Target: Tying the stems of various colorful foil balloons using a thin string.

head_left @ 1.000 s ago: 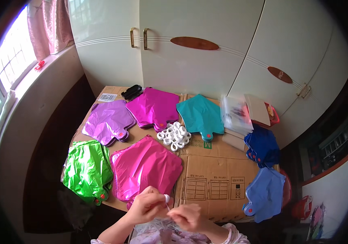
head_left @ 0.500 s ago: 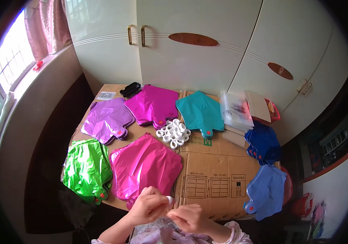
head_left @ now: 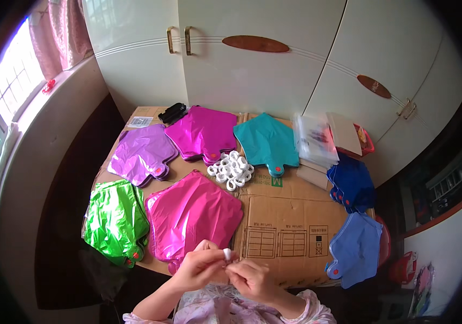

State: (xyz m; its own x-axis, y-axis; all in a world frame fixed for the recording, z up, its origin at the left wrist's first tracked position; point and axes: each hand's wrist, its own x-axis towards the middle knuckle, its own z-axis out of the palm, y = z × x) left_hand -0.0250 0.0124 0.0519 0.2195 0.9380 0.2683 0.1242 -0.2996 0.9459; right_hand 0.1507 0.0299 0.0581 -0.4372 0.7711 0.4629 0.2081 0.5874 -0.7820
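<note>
White and small, the ring (head_left: 226,252) sits pinched at the fingertips of the left hand (head_left: 201,267), just off the near edge of the pink balloon (head_left: 193,216); the grip of that hand is clamped on it; the right hand (head_left: 252,279) lies touching the left from the other side, its grip together on something too small to tell. Little has changed over the last second; both hands have stayed at the near edge of the table (head_left: 290,237), with only the ring turned more clearly into view; to judge from that, the fiddly work on this one ring is still in hand and nothing has been laid down. The heap of rings (head_left: 231,170) farther back has not shifted, nor have the green balloon (head_left: 115,218), the purple balloon (head_left: 142,154), the magenta balloon (head_left: 204,132), the teal balloon (head_left: 266,141) or the blue balloons (head_left: 355,216) at the right.
</note>
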